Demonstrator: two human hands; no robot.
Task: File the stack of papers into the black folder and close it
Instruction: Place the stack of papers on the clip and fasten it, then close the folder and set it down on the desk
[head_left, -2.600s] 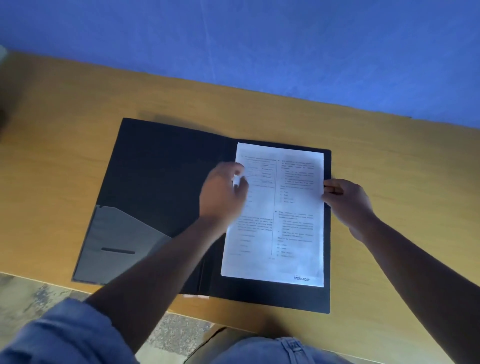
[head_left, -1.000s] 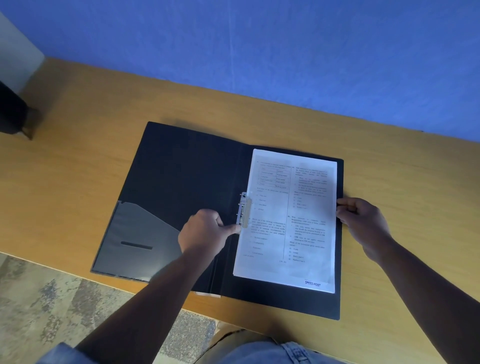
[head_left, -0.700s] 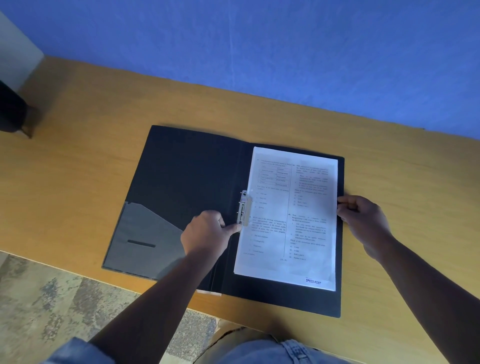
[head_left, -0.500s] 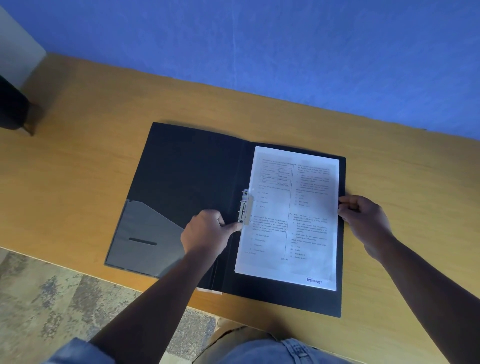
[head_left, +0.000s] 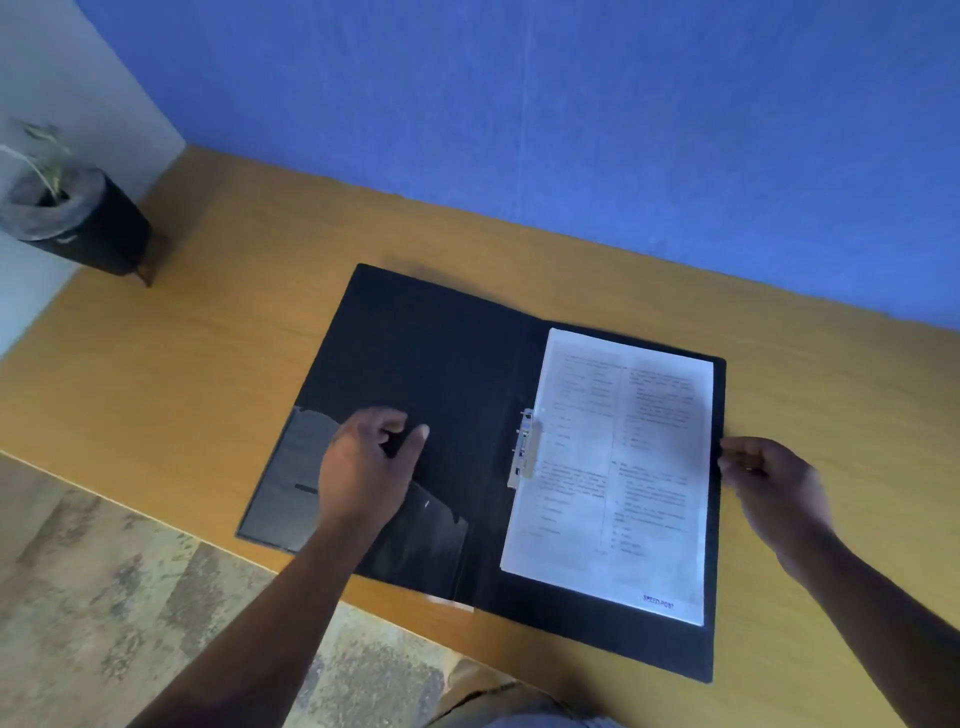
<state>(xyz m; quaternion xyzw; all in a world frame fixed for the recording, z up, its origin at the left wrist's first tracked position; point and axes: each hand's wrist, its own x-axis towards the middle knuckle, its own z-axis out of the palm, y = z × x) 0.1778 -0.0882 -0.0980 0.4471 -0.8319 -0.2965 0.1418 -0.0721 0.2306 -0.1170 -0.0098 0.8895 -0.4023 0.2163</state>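
Observation:
The black folder (head_left: 431, 353) lies open flat on the wooden desk. A stack of printed papers (head_left: 613, 467) rests on its right half, held along the left edge by a metal clip (head_left: 523, 448). My left hand (head_left: 369, 462) hovers over the folder's left cover, above its grey inner pocket (head_left: 296, 483), fingers loosely curled and holding nothing. My right hand (head_left: 769, 483) rests at the folder's right edge, fingertips touching the edge of the cover and papers.
The wooden desk (head_left: 208, 338) runs along a blue wall. A dark pot with a thin plant (head_left: 72, 218) stands at the desk's far left corner. The desk's near edge crosses under the folder; patterned floor (head_left: 130, 597) lies below.
My left hand has left the metal clip and moved left over the folder's left cover. My right hand stays at the right edge. The camera has shifted, bringing the plant pot into view.

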